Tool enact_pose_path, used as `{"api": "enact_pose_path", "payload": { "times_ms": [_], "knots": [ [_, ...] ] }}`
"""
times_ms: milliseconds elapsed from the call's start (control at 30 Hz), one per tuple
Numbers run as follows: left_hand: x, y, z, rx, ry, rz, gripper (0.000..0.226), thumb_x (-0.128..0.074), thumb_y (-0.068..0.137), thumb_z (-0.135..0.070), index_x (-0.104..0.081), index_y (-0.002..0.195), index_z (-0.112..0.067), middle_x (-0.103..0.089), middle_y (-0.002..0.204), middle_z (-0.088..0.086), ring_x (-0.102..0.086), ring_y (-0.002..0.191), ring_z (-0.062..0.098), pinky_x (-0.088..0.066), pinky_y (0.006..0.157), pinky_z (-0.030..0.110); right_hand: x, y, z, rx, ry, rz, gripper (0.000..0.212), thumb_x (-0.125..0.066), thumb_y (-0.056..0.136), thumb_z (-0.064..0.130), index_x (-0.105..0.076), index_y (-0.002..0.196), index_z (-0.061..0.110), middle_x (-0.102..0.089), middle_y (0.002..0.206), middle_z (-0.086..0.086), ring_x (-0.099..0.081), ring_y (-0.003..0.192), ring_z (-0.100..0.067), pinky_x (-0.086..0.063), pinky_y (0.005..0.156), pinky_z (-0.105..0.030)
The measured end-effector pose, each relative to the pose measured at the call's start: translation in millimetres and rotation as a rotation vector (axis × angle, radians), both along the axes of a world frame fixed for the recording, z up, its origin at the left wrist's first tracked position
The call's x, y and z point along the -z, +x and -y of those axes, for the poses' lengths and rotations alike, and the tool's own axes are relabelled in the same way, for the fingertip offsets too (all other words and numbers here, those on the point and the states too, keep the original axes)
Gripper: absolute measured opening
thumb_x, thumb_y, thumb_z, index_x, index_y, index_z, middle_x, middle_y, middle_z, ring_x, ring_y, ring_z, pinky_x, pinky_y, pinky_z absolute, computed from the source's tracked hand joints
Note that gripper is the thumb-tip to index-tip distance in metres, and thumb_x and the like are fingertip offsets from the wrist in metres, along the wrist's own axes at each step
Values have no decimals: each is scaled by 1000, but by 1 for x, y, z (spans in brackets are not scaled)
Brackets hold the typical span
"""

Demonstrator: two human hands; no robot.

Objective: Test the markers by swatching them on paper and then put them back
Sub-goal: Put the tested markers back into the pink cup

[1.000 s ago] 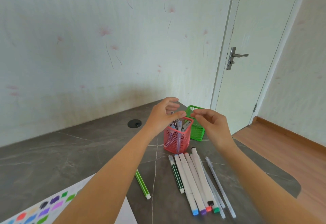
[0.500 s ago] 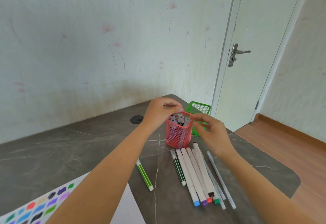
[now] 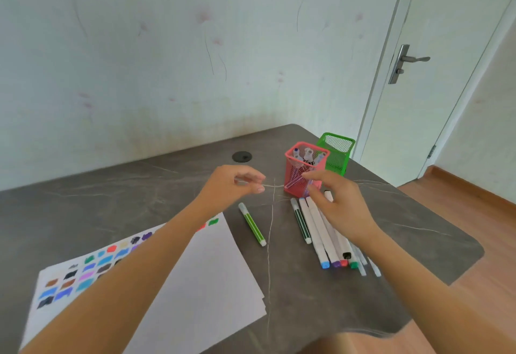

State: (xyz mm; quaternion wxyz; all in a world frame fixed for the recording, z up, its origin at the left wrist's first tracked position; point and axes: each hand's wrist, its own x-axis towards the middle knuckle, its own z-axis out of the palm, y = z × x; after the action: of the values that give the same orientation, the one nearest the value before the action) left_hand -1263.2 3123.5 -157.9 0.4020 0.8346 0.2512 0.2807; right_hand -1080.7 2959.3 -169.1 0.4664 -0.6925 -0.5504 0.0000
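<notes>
A pink mesh holder (image 3: 296, 186) with several markers stands at the table's far right. A row of white markers (image 3: 324, 239) with coloured caps lies in front of it, with a dark green marker (image 3: 301, 221) on its left. A light green marker (image 3: 252, 224) lies alone nearer the paper (image 3: 201, 278), whose left part carries several colour swatches. My left hand (image 3: 233, 186) hovers left of the holder, fingers loosely curled, holding nothing. My right hand (image 3: 339, 205) hovers over the row's far ends, fingers relaxed, empty.
A green mesh holder (image 3: 336, 148) stands behind the pink one near the table's far corner. A round cable hole (image 3: 241, 156) sits in the dark stone table (image 3: 111, 186). The table's right edge drops to a wood floor (image 3: 480, 214); a door (image 3: 435, 60) is beyond.
Both hands have come away from the pink holder's rim and dropped toward me. The view has tilted down, so more of the swatched paper shows.
</notes>
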Motion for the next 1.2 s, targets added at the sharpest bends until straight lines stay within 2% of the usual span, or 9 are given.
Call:
{"api": "enact_pose_path", "payload": {
  "times_ms": [100,233,400,533,667,833,1000,1100,1200],
  "knots": [
    [20,-24,-3,5,55,-144,25,-79,74,-33,-72,98,-36,-69,101,-19,-59,89,-10,-46,80,24,4,-21,2,-44,-33,67,21,-63,88,16,-69,107,24,-67,102,16,-60,91,-2,-50,87,-30],
    [40,-36,-11,28,113,-257,37,-79,73,-35,-66,106,-46,-65,110,-21,-55,108,-1,-46,94,33,14,-34,-1,19,-242,182,30,-59,90,25,-62,120,27,-64,119,12,-56,112,-9,-44,94,-27],
    [50,-39,-15,92,142,-248,38,-80,72,-14,-71,106,-29,-67,109,-10,-59,106,5,-45,94,26,30,-36,-15,104,-546,277,47,-58,87,34,-47,132,31,-62,120,0,-52,114,-21,-46,93,-36],
    [46,-42,-19,133,187,-273,29,-77,77,-14,-72,105,-22,-68,99,-6,-60,96,7,-44,80,15,28,-37,-25,79,-547,261,50,-62,84,25,-49,132,28,-63,122,0,-55,112,-22,-45,97,-36],
    [43,-44,-19,123,180,-318,24,-75,78,-20,-73,102,-23,-63,105,-7,-57,97,4,-43,84,18,23,-39,-31,46,-448,113,51,-67,79,10,-55,127,20,-60,127,0,-56,114,-16,-46,96,-31],
    [47,-45,-20,116,83,-277,11,-77,76,-21,-70,84,-26,-66,102,-7,-59,95,4,-46,85,22,26,-37,-40,137,-482,142,53,-69,77,10,-56,127,18,-60,128,-1,-54,118,-19,-44,98,-32],
    [45,-49,-17,55,-142,-120,14,-75,79,-16,-68,91,-15,-71,86,-3,-61,73,0,-45,68,17,30,-34,-44,205,-483,75,48,-70,76,9,-59,122,18,-66,115,-2,-59,105,-20,-48,89,-32],
    [39,-51,-12,-2,-295,56,18,-74,79,-13,-67,96,-12,-73,90,2,-68,81,11,-51,73,19,31,-32,-45,179,-471,52,40,-69,79,13,-60,118,16,-70,100,-2,-62,95,-18,-50,86,-33],
    [30,-46,-6,-77,-346,185,19,-73,81,-16,-68,99,-16,-73,89,-2,-66,76,2,-48,68,12,31,-32,-47,155,-423,10,35,-70,80,20,-62,114,16,-71,91,1,-65,89,-15,-51,85,-32]
  ]
}}
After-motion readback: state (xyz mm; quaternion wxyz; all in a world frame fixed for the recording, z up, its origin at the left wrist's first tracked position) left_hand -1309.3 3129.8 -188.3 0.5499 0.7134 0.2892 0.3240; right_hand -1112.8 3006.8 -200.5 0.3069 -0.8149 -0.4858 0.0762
